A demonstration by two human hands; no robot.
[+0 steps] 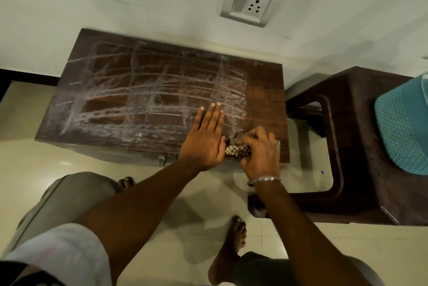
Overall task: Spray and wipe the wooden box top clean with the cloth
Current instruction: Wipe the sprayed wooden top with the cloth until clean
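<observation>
Box top (148, 91) beside brown stool (361, 146)

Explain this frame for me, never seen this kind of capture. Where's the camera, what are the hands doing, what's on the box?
There is no machine here: a person works with bare hands, and the single picture comes from a wide-angle camera worn on their head, looking forward and down. That is why you see their arms, knees and bare feet on the tiled floor.

The dark wooden box top stands against the wall and is covered with whitish streaks in crossing lines. The left hand lies flat and open on the top. The right hand, with a metal bangle at the wrist, is closed on a bunched patterned cloth pressed to the near right corner.

Beside the box stands a brown stool carrying a teal woven thing. A wall socket sits above. No spray bottle is in view.
</observation>
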